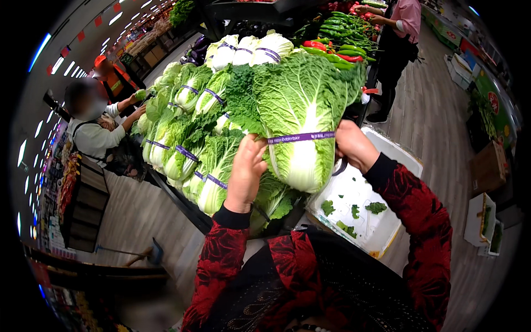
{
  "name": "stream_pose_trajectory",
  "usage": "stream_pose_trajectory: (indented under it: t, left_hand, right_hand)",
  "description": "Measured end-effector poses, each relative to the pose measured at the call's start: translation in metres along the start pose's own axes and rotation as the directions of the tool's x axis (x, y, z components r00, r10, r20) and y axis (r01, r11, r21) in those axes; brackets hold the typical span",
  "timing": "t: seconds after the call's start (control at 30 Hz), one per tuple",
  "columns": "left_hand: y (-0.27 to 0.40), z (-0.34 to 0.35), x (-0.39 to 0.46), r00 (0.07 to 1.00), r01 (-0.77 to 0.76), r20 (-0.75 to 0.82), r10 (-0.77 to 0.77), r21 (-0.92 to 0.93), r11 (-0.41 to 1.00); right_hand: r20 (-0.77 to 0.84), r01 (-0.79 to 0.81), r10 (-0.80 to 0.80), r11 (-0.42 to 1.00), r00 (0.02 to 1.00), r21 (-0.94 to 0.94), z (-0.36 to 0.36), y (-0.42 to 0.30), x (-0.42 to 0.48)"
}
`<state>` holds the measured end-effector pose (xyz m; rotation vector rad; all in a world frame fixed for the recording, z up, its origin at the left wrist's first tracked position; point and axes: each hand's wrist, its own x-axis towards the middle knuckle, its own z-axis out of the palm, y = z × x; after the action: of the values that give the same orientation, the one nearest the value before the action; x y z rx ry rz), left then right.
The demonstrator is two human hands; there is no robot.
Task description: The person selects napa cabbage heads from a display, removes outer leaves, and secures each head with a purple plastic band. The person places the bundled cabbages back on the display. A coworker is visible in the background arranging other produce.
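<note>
A large napa cabbage [305, 162] with broad green leaves stands upright between my hands, its white base towards me. Purple printed tape [300, 137] runs across its middle. My left hand [247, 172] grips the cabbage's left side at the level of the tape. On the opposite side, the fingers of my right hand [356, 144] are curled at the tape's other end and partly hidden behind the cabbage. A dark purple loop [340, 167], perhaps more tape, hangs just under the right hand. Several taped napa cabbages [211, 189] are heaped beside and beyond my left hand.
A white foam box [332, 203] holding leaf scraps sits on the right. Green chilli peppers [344, 29] and eggplants [195, 52] lie behind the cabbages. Two people [97, 135] stand at the left; another person in pink [404, 20] handles red produce. A long-handled dustpan [155, 251] is on the floor.
</note>
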<state>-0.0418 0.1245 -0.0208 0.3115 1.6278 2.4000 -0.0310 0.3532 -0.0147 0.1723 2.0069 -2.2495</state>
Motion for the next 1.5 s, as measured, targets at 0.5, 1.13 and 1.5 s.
stream_pose_trajectory:
  t: [0.5,1.13,1.5]
  left_hand:
    - [-0.026,-0.035,-0.001,0.961,0.006,0.226,0.159,-0.592,0.806]
    - [-0.030,-0.086,-0.046,0.998,-0.028,0.020,0.063,-0.731,0.682]
    - [-0.082,-0.131,-0.039,0.995,0.073,0.012,-0.103,-0.784,0.616]
  right_hand:
    - [0.412,0.366,-0.022,0.504,0.911,-0.782,0.079,-0.109,-0.054]
    - [0.459,0.339,0.048,0.606,0.887,-0.719,0.103,-0.130,-0.053]
    - [0.433,0.363,0.041,0.478,0.901,-0.800,0.117,-0.115,-0.039]
